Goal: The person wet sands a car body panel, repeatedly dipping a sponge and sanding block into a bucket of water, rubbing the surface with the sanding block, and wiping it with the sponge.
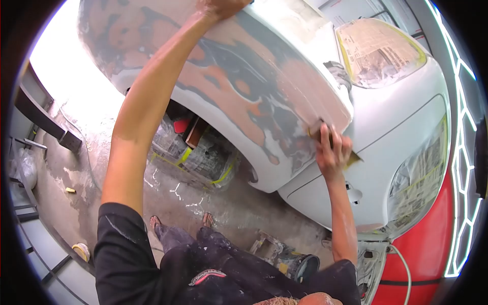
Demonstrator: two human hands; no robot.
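Concrete floor (127,188) underlies the car fender (229,71); against its edge, the right hand (333,152) pinches sandpaper (354,159), likely light, pliable, best gripped by its sides; the left hand (222,7), fender-top, shows no clear grip.

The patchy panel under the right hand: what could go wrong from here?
The right hand holds what looks like sandpaper near the edge of the panel, so it might cut too deep.
A loose corner juts toward the white door and could scuff it.
The container beside the legs might cause a trip.
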